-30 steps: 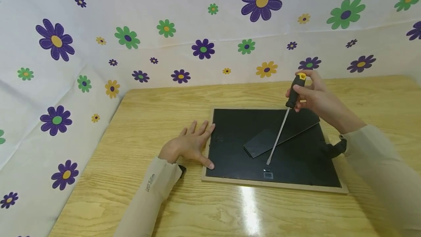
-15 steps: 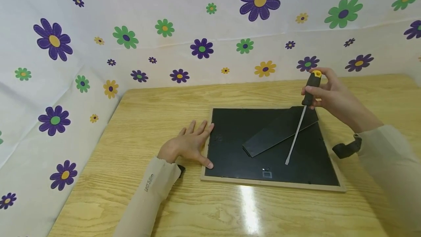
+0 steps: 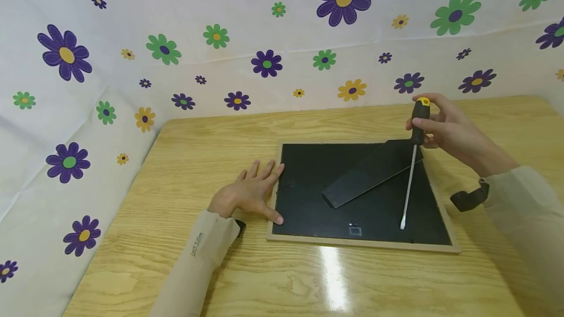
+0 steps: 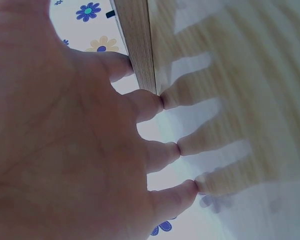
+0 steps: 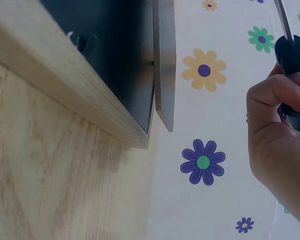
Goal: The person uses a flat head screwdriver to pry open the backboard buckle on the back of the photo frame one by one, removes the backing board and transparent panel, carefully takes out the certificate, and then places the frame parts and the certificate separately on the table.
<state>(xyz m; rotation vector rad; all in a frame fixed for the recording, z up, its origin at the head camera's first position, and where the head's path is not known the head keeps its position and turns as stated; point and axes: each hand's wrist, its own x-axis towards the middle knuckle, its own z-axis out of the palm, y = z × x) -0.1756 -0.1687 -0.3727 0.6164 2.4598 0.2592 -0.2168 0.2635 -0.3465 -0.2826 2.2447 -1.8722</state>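
Observation:
A picture frame (image 3: 361,244) with a light wooden rim lies face down, its black backing (image 3: 304,185) upward. A black easel stand (image 3: 374,175) runs diagonally across the backing. My left hand (image 3: 246,195) rests at the frame's left side with fingers spread and thumb on the rim; in the left wrist view, several fingertips (image 4: 172,200) touch the tabletop beside the wooden side. The right hand (image 3: 456,136) grips a screwdriver (image 3: 419,124) by its black, yellow-ended handle. Its flat tip points down over the backing's lower right; whether it touches cannot be told.
A small metal hanger (image 3: 355,231) sits near the backing's front edge. The wood-grain table (image 3: 211,150) extends around the frame. Behind it hangs a white sheet (image 3: 198,4) with printed flowers. Dark camera straps (image 3: 469,199) show at the sleeves.
My right hand has carried the screwdriver rightward, so its tip has gone from near the hanger to the backing's lower right. The left hand stays in place; the view has shifted slightly.

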